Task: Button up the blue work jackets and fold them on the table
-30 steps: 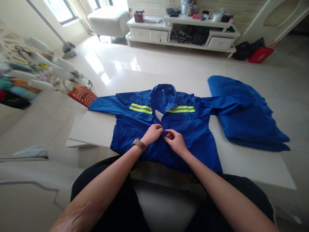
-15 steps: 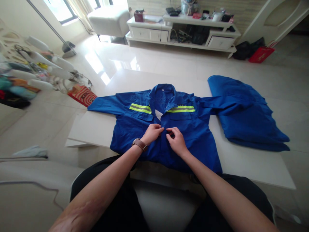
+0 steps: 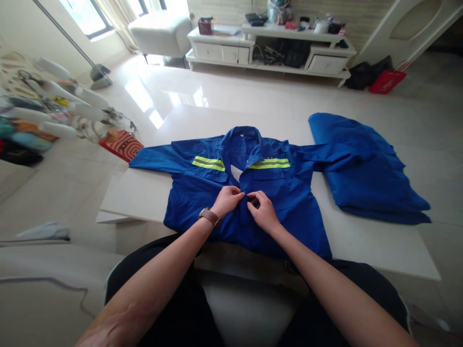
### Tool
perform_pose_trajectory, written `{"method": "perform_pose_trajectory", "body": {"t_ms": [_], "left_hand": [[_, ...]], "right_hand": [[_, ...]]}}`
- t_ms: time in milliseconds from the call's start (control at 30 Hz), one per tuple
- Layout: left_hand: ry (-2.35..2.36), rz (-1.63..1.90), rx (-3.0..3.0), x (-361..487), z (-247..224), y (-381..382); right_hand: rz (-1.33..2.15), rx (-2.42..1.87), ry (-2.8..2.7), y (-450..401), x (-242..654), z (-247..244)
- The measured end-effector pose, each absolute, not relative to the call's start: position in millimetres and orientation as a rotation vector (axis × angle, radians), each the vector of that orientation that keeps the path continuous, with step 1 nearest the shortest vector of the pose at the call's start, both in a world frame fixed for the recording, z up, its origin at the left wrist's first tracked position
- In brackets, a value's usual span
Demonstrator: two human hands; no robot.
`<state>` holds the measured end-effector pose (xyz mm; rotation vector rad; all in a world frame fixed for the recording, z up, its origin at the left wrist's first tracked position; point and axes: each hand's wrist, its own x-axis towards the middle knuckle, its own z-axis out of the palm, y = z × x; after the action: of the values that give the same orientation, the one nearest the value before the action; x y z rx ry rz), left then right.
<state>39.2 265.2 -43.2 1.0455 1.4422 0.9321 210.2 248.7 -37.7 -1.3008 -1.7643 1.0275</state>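
A blue jacket [image 3: 296, 207] with yellow-green reflective stripes lies front up, its collar away from me and open at the neck. My left hand [image 3: 228, 200], with a brown watch [image 3: 210, 217] on the wrist, pinches the left side of the front placket below the collar. Close beside it, my right hand [image 3: 262, 208] has thumb and fingertips bent on the placket's other edge, gripping the cloth. The fingertips of both hands almost meet. Any button between them is too small to make out.
Folded blue cloth [image 3: 369, 178] lies at the right on the white table [image 3: 387, 246], under the jacket's sleeve. A red striped bag [image 3: 123, 144] and a rack with white padded arms [image 3: 90, 96] stand at the left. Beyond is a white cabinet [image 3: 220, 52].
The whole view has shifted slightly. Both hands stay at the same spot on the placket, with hardly any finger movement.
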Motion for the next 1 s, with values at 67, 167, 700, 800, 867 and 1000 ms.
{"method": "perform_pose_trajectory", "body": {"t_ms": [67,167,700,800,867,1000], "left_hand": [[1.445,0.976,0.975,39.9,-42.2,264.7],[1.424,1.037,0.925,40.7,-38.8,263.4],[1.418,0.994,0.961,39.9,-31.9,263.4],[1.401,0.986,0.969,38.3,-30.9,263.6],[1.386,0.987,0.958,37.8,-30.6,263.7],[1.378,1.009,0.908,38.7,-30.8,262.5]], "right_hand": [[1.036,-1.304,-1.770,249.1,210.3,-37.8],[1.051,-1.303,-1.790,248.2,211.0,-37.1],[0.959,-1.275,-1.999,238.7,219.3,-40.6],[0.949,-1.286,-1.984,241.3,216.4,-39.4],[0.940,-1.293,-1.970,242.8,214.1,-38.8],[0.925,-1.288,-1.980,243.4,212.5,-38.9]]}}
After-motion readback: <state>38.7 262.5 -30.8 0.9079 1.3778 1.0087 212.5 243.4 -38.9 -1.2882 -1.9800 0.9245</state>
